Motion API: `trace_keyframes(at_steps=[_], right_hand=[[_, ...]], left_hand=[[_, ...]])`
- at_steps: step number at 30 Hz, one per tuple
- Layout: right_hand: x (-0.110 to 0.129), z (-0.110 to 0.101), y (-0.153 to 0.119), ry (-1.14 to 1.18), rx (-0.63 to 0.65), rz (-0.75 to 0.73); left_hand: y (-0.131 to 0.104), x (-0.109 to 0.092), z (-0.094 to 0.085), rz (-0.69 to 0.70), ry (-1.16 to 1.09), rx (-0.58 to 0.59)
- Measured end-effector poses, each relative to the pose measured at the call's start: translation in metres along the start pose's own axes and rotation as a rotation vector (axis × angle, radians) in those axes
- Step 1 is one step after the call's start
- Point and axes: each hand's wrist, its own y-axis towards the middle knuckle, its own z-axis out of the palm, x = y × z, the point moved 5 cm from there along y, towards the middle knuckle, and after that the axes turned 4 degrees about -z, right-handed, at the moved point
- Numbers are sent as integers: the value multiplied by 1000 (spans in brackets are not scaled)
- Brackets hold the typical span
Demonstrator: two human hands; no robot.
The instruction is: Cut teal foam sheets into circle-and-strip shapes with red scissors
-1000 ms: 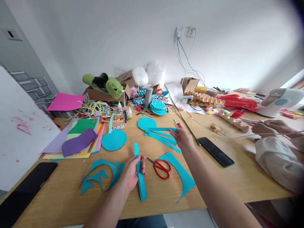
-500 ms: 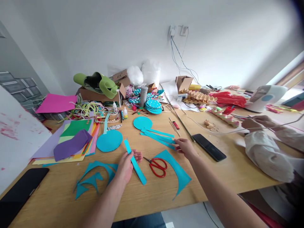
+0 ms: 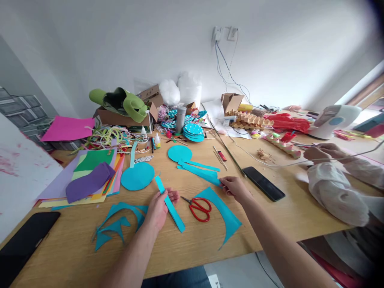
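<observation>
My left hand (image 3: pixel 159 208) is palm up, its thumb pressing a flat turquoise strip (image 3: pixel 173 211) against the palm and fingers. With thumb and fingers my right hand (image 3: pixel 235 189) pinches the near end of another turquoise strip (image 3: pixel 202 175). That strip lies beside a narrower strip (image 3: pixel 207 167), both reaching toward a turquoise disc (image 3: pixel 180 153). Between my hands lie red-handled scissors (image 3: pixel 200 210), partly against a curved turquoise offcut (image 3: pixel 225 216). A second turquoise disc (image 3: pixel 138 177), with a pale strip at its top, rests left of my left hand.
More turquoise scraps (image 3: pixel 115 228) lie at the left front, near a black phone (image 3: pixel 27 232). Coloured sheets (image 3: pixel 90 176) are stacked behind. Another phone (image 3: pixel 264 184) lies right of my right hand. A co-worker's hands (image 3: pixel 327 152) are at the far right; a white cable (image 3: pixel 288 165) crosses the table.
My right hand has shifted the strip end slightly left, and the strips beside that hand lie closer together. My left hand keeps its hold. The camera view has shifted slightly.
</observation>
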Motion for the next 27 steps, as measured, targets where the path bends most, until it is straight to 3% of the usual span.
trace_keyframes(at_steps=[4,8,13,18,22,24,27], right_hand=[[23,20,-21,104,74,-82],[48,62,-61,271,209,-186],[45,104,-113,413,441,-134],[18,99,-132,425,451,-80],[3,83,-129,278,404,-90],[8,76,-125,93,392,-160],[35,68,-121,-199,336,-328]], left_hand=[[1,4,2,-70,-65,52],[-2,11,8,-204,-170,107],[-11,13,20,-315,-258,285],[-12,6,20,-294,-380,363],[-9,-6,14,-235,-455,323],[-10,-11,12,-199,-431,291],[-19,-14,19,-153,-345,316]])
